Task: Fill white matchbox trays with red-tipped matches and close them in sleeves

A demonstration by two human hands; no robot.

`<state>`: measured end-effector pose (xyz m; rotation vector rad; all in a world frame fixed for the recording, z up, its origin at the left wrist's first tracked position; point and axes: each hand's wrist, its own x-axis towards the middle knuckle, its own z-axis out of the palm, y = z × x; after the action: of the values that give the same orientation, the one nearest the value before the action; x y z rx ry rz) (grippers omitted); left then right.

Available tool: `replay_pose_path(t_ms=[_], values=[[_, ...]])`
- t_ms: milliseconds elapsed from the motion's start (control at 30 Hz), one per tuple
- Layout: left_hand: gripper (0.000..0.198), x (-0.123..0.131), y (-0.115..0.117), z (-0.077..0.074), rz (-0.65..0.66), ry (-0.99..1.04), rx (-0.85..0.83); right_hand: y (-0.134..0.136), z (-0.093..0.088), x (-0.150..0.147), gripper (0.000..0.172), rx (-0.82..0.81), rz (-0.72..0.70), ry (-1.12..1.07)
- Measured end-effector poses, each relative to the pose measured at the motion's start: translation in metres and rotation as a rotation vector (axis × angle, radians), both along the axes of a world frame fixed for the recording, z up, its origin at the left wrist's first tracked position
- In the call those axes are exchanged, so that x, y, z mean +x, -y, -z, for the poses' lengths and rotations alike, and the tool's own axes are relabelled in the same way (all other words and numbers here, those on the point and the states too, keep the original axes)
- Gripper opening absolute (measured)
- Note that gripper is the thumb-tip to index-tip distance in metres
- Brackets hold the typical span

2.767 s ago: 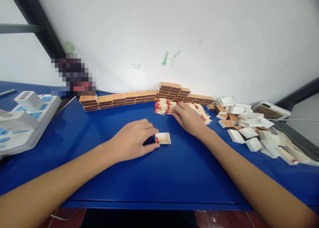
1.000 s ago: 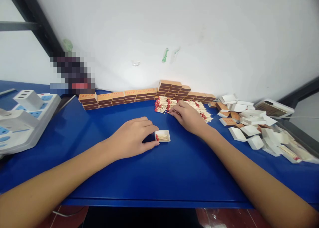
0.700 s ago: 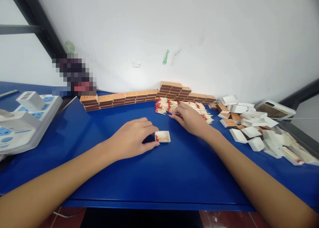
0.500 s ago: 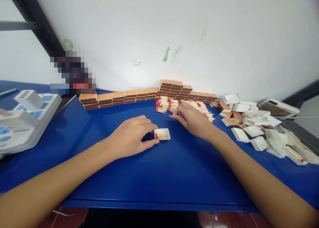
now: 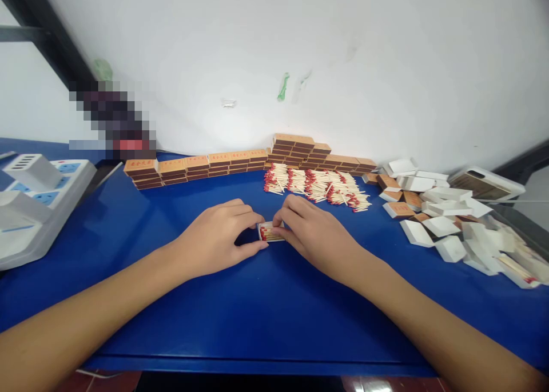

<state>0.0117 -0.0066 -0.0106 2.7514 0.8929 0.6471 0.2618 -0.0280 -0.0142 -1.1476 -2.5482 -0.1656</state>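
A small white matchbox tray (image 5: 268, 232) holding red-tipped matches lies on the blue table (image 5: 240, 306). My left hand (image 5: 214, 236) grips its left end between thumb and fingers. My right hand (image 5: 309, 230) covers the tray's right end, fingers curled and pinched over the matches in it. Behind the hands lies a loose heap of red-tipped matches (image 5: 317, 184).
Closed brown matchboxes (image 5: 201, 165) are stacked in a row along the white wall. White empty trays and brown sleeves (image 5: 433, 209) are heaped at the right, with a phone (image 5: 486, 184) behind them. A white power strip (image 5: 30, 200) sits at the left.
My right hand has left the match heap and come back and down to the tray, with matches in its fingers. My left hand has kept hold of the tray.
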Motion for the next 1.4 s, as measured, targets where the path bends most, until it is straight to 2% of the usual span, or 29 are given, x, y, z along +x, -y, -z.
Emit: replay_pose_path(t_ms=[233, 500, 633, 733, 833, 933, 1033, 1400], values=[[0.026, -0.001, -0.001, 0.002, 0.011, 0.0, 0.003, -0.002, -0.005, 0.015, 0.008, -0.182, -0.02, -0.132], [0.026, 0.0, 0.0, 0.0, 0.004, -0.004, -0.025, -0.002, 0.001, 0.01, 0.01, -0.237, -0.016, -0.194], [0.026, -0.001, -0.001, 0.0, 0.015, -0.008, -0.014, -0.004, -0.002, 0.012, 0.011, -0.247, -0.027, -0.253], [0.026, -0.001, -0.001, 0.001, 0.017, -0.006, -0.005, -0.011, -0.011, 0.03, 0.011, -0.203, 0.014, -0.305], [0.025, -0.002, -0.001, 0.0, 0.01, -0.01, -0.013, -0.026, -0.019, 0.065, 0.014, -0.137, 0.14, -0.273], [0.026, -0.003, 0.0, -0.002, 0.0, -0.019, -0.017, -0.041, -0.019, 0.1, 0.019, -0.162, 0.218, -0.173], [0.026, -0.004, -0.001, -0.003, -0.003, -0.019, -0.002, -0.05, -0.013, 0.117, 0.021, -0.218, 0.222, -0.149], [0.027, -0.002, -0.001, -0.003, 0.002, -0.026, -0.011, -0.056, -0.001, 0.108, 0.018, -0.272, 0.203, -0.159]])
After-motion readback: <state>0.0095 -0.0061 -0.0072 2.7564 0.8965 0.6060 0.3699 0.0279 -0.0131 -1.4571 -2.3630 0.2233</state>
